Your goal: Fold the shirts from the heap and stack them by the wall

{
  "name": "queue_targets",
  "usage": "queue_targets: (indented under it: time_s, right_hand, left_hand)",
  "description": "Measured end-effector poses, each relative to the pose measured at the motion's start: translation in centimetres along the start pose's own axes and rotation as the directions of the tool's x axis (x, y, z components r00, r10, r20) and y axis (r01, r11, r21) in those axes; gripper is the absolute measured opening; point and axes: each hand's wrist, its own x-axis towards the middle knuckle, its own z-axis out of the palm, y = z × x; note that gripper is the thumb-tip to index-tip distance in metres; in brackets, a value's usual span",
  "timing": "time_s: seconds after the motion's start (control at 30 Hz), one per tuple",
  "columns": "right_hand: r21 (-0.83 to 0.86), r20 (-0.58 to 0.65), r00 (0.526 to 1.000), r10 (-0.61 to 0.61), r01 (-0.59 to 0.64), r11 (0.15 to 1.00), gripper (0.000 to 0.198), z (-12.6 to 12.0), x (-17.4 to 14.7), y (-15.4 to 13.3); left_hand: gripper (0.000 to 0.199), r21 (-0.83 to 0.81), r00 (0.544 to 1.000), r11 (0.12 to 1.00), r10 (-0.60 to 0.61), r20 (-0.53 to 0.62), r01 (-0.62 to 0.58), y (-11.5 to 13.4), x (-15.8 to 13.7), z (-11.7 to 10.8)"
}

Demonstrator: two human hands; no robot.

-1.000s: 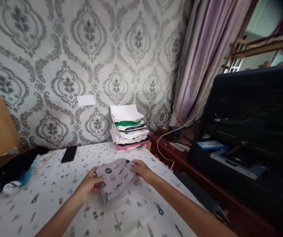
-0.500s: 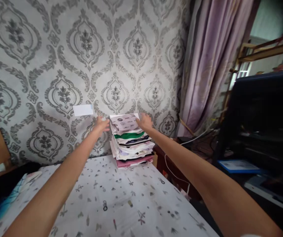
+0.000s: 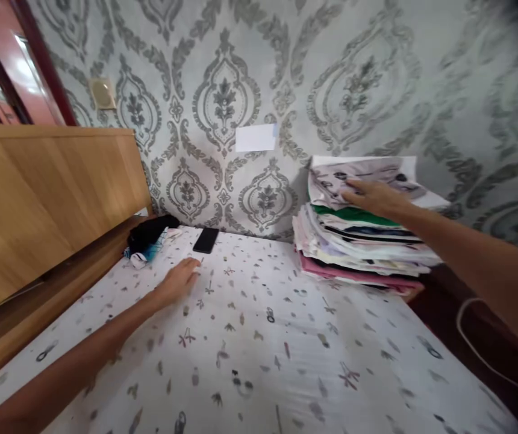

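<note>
A tall stack of folded clothes (image 3: 358, 247) stands on the bed at the right, against the wall. Its top piece is a greyish-mauve printed garment (image 3: 376, 172), and green, white, black and pink layers show below. My right hand (image 3: 371, 196) rests at the front of that top garment, fingers stretched out and gripping nothing I can see. On the left, my left hand (image 3: 180, 280) is over the patterned bed sheet (image 3: 241, 337), holding nothing, its fingers extended. Just beyond its fingertips lies a black phone (image 3: 206, 240).
A dark garment (image 3: 150, 232) with blue and white cloth lies in the far left corner, beside a wooden headboard (image 3: 60, 193). White paper (image 3: 255, 138) is on the patterned wall. A white cable (image 3: 471, 337) hangs beyond the bed's right edge.
The view has swung left, bringing the headboard and phone into sight. My left hand has left the stack's side and moved left, low over the sheet. My right hand stays at the stack.
</note>
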Motion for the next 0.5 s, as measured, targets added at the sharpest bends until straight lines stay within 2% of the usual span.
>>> queue_targets:
  time_s: [0.03,0.1,0.17,0.23,0.3,0.37,0.43,0.5]
  right_hand:
    - [0.072,-0.001,1.000,-0.001,0.001,0.997,0.069,-0.3,-0.3,0.2]
    - [0.196,-0.051,0.999,0.005,0.005,0.981,0.069,-1.1,-1.6,0.3]
    - [0.207,-0.193,0.981,0.021,0.020,0.978,0.061,-2.1,-3.5,0.0]
    - [0.194,-0.265,0.964,-0.006,0.060,0.979,0.051,-2.9,-5.8,-0.9]
    - [0.211,-0.251,0.965,-0.072,0.127,0.969,0.044,-3.5,-8.2,-2.2]
    - [0.266,-0.219,0.966,-0.135,0.193,0.944,0.039,-3.7,-10.8,-3.9]
    - [0.345,-0.199,0.965,-0.170,0.231,0.910,0.035,-3.5,-13.3,-5.9]
    - [0.433,-0.178,0.964,-0.197,0.257,0.864,0.033,-3.0,-15.8,-7.8]
  left_hand:
    - [0.026,0.128,0.999,0.991,-0.039,-0.037,0.044,-2.0,0.1,-1.3]
    - [0.027,0.243,0.983,0.957,-0.132,-0.128,0.160,-5.7,0.7,-3.9]
    - [0.031,0.344,0.948,0.892,-0.228,-0.221,0.294,-8.6,1.5,-6.0]
    - [0.037,0.437,0.904,0.795,-0.329,-0.272,0.421,-10.7,2.2,-7.7]
    - [0.042,0.459,0.856,0.723,-0.420,-0.302,0.517,-12.0,2.7,-8.8]
    - [0.047,0.408,0.825,0.719,-0.448,-0.345,0.562,-12.7,3.2,-9.6]
    - [0.051,0.372,0.822,0.744,-0.425,-0.379,0.556,-12.8,3.8,-10.3]
    - [0.046,0.359,0.847,0.778,-0.400,-0.350,0.516,-12.6,4.6,-11.2]
